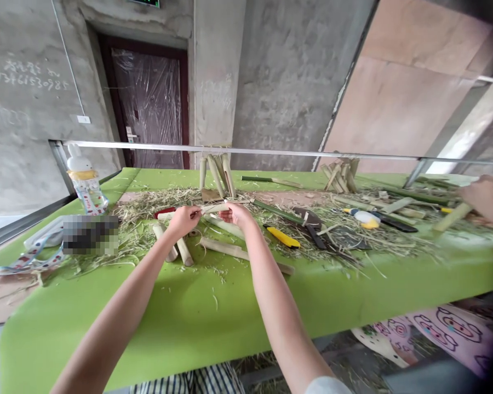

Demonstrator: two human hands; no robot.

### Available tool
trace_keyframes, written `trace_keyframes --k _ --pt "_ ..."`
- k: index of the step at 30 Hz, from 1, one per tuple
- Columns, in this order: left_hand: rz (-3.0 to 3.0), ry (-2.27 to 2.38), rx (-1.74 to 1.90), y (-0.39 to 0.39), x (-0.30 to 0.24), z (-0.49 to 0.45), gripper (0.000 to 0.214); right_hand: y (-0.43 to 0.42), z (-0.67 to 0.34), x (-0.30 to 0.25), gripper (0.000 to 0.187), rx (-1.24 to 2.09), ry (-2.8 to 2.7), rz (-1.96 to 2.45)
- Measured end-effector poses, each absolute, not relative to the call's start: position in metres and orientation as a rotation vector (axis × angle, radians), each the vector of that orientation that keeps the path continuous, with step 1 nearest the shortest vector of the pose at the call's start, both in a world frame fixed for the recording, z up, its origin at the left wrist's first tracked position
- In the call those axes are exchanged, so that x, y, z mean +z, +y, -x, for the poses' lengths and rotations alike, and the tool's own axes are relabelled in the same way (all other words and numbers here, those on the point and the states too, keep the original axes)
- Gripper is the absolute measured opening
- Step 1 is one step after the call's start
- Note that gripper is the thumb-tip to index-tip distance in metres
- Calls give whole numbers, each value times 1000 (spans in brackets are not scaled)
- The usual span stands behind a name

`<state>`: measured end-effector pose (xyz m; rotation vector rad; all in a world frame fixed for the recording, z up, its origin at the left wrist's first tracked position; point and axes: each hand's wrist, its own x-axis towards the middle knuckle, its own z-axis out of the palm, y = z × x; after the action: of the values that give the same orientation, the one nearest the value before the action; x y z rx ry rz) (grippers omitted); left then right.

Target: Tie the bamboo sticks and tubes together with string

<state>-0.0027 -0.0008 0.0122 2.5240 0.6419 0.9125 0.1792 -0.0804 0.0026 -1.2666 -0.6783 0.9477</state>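
Fingers (188, 214) of left hand (182, 221) and right hand (237, 214) closed on a thin bamboo strip (213, 208), two assembled bamboo frames (217, 174) upright beyond, cut bamboo pieces (184, 251) lying loose.

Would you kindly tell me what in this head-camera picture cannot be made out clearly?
Head view:
Pixelated object: blurred over, kind unreadable.
Bamboo strip: gripped parts hidden by the left hand and right hand.
Other person's hand: cut off by the right edge.
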Motion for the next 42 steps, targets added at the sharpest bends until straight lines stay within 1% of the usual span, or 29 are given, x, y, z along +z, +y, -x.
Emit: trace_keyframes --k 4,10,16,20,27,31,36,42 --pt "-2625 632 886 -2 8 -1 29 -85 -174 6 18 917 -667 1220" --pt "-2782 751 968 -7 8 -1 29 -95 -164 14 11 856 -729 1256" --pt "-2940 897 964 -9 7 -2 31 -94 -161 14 15 796 -718 1277" --pt "-3080 916 896 -12 8 -1 33 -92 -163 11 15 767 -732 1297" --pt "-3372 803 718 -28 14 0 36 -93 -162 14 14 744 -724 1313" --pt "-3409 763 694 -32 16 0 35 -94 -160 16 15 734 -732 1315" --pt "-3388 843 630 -37 19 0 34 -95 -159 18 13 710 -741 1310" --pt "-3301 992 702 -40 23 1 34 -93 -160 16 13 649 -846 1280"
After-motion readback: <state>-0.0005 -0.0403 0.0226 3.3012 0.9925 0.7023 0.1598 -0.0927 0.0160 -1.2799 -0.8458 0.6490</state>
